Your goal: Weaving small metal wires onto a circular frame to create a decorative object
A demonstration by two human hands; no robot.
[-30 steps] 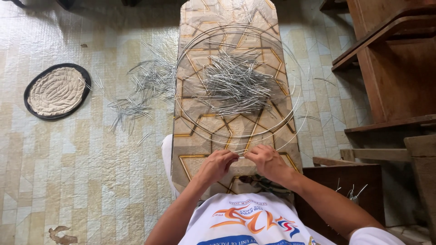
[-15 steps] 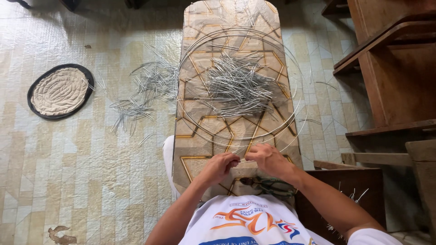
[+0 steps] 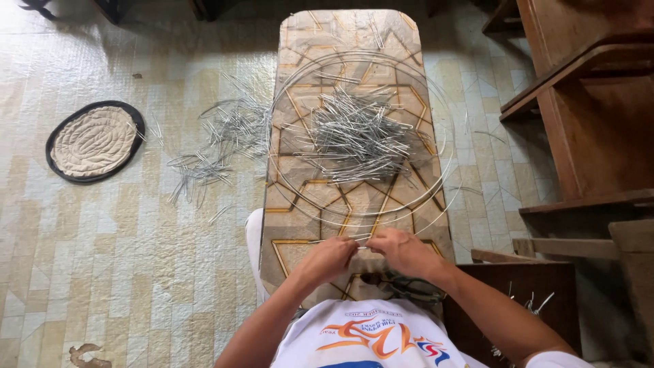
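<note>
A long patterned board (image 3: 310, 204) lies in front of me, running away from my lap. On it sits a heap of short silver wire pieces (image 3: 354, 133) inside large loops of coiled wire (image 3: 436, 163). My left hand (image 3: 327, 257) and my right hand (image 3: 403, 251) meet at the near end of the board, both pinching a thin wire piece (image 3: 360, 242) between their fingertips, close to the near arc of the coil.
More cut wire pieces (image 3: 218, 140) lie scattered on the tiled floor left of the board. A round quilted mat (image 3: 95, 141) with a dark rim lies further left. Wooden furniture (image 3: 586, 116) stands at the right, a dark box (image 3: 524, 300) near my right arm.
My hands have stayed at the near end of the board, shifting only slightly as they work the wire. The view has tilted a little.
</note>
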